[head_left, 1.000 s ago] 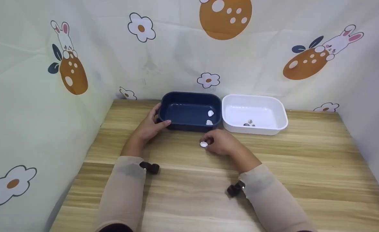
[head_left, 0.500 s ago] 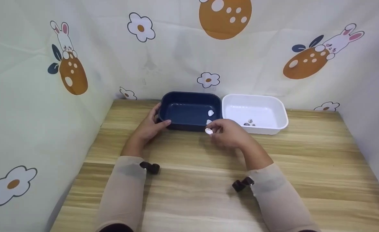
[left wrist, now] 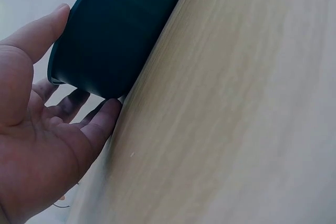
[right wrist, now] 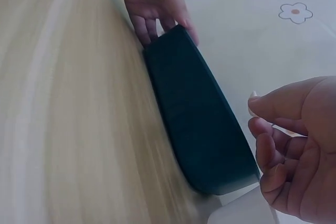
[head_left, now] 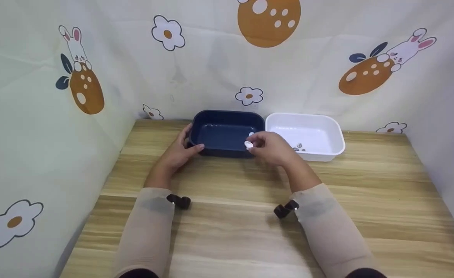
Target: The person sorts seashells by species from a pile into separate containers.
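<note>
My right hand (head_left: pixel 272 148) pinches a small white seashell (head_left: pixel 249 144) between thumb and fingertips, over the front right rim of a dark blue plastic bin (head_left: pixel 223 152). In the right wrist view a sliver of the seashell (right wrist: pixel 253 103) shows at the thumb tip. At the bin's left end, my left hand (head_left: pixel 178 152) holds it, thumb on the front rim and fingers round the side. The left wrist view shows that thumb (left wrist: pixel 50 30) against the rim. Inside the blue bin, part of another white shell (head_left: pixel 251 134) peeks out behind my right fingers.
A white bin (head_left: pixel 337 144) stands against the blue bin's right side, with several small dark, snail-like shells (head_left: pixel 299 146) in it. Both bins sit at the back of a wood-grain table (head_left: pixel 219 216), in front of a patterned cloth backdrop (head_left: pixel 207 65).
My right hand has lifted the white seashell from near the table in front of the bin, up and forward to the rim, now covering the bin's right corner. My left hand stays put.
</note>
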`<state>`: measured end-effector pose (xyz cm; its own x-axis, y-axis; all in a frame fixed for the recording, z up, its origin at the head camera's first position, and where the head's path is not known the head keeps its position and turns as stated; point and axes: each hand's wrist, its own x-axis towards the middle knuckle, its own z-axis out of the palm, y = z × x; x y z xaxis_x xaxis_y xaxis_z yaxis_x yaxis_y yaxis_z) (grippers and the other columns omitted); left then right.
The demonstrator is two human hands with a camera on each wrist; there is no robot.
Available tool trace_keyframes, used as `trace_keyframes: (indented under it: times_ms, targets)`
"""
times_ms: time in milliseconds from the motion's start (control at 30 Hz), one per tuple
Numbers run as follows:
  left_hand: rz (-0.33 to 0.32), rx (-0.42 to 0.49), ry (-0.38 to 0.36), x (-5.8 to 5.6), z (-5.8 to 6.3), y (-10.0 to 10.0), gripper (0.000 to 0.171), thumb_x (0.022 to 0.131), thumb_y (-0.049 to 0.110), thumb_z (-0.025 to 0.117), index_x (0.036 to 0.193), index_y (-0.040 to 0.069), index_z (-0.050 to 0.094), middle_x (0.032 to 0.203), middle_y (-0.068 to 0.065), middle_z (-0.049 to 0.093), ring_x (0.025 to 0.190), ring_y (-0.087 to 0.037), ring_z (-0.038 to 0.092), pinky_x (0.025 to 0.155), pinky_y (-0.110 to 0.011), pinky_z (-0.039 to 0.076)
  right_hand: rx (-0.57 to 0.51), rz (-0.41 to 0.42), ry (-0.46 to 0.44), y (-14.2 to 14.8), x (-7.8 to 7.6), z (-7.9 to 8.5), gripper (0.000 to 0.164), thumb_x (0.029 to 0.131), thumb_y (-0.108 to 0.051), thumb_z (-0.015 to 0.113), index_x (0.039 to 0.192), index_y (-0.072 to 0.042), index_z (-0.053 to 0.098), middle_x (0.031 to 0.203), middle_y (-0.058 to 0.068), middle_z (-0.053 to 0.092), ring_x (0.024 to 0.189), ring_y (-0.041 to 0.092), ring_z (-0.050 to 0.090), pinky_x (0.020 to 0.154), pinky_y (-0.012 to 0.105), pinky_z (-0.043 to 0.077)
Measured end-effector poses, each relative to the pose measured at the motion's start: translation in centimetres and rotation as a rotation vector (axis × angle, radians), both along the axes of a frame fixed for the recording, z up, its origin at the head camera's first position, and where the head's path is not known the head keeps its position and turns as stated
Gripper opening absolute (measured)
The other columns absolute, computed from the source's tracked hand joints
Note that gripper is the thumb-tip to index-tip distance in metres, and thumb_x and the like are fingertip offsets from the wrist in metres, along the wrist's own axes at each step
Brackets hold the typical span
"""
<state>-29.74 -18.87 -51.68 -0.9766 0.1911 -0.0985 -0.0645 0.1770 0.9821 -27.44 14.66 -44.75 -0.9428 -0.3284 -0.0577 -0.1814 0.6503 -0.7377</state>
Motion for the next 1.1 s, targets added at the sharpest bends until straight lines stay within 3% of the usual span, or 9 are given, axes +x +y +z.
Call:
trace_keyframes:
  times_ms: [367,567,800,1100]
  targets:
    - [0.011,-0.022,-0.007,0.0,-0.1,-0.4,0.096,0.098,0.022,0.079,0.172,0.029,0.020,0.180,-0.006,0.022,0.166,-0.031,0.026,0.133,-0.048,0.029,0.002,-0.023,-0.005,-1.6,-3.5,1.0,0.033,0.097,-0.013,0.072,0.129,-0.006,0.073,0.107,0.008,0.070,0.100,0.021,0.064,0.089,0.032,0.052]
    - [0.014,-0.008,0.001,0.0,-0.2,-0.1,0.095,0.097,0.020,0.080,0.172,0.029,0.022,0.178,-0.006,0.027,0.164,-0.032,0.031,0.132,-0.047,0.032,-0.002,-0.032,0.008,-1.5,-4.2,0.6,0.042,0.097,-0.016,0.072,0.138,-0.005,0.069,0.111,0.011,0.072,0.102,0.024,0.065,0.095,0.038,0.054]
    - [0.006,-0.026,0.002,-0.1,-0.2,-0.1,0.098,0.097,0.024,0.081,0.172,0.028,0.019,0.180,-0.007,0.023,0.166,-0.030,0.027,0.133,-0.047,0.031,-0.006,-0.050,0.024,-0.5,-3.0,0.3,0.041,0.099,-0.019,0.071,0.138,-0.006,0.069,0.112,0.011,0.073,0.105,0.025,0.066,0.101,0.042,0.053]
    - [0.010,-0.032,0.014,0.0,-0.1,-0.1,0.097,0.097,0.023,0.081,0.172,0.028,0.019,0.179,-0.008,0.026,0.164,-0.031,0.031,0.131,-0.047,0.035,-0.051,-0.065,0.082,1.1,-0.2,0.1,0.035,0.098,-0.022,0.074,0.131,-0.008,0.074,0.100,0.004,0.072,0.087,0.018,0.064,0.076,0.030,0.051]
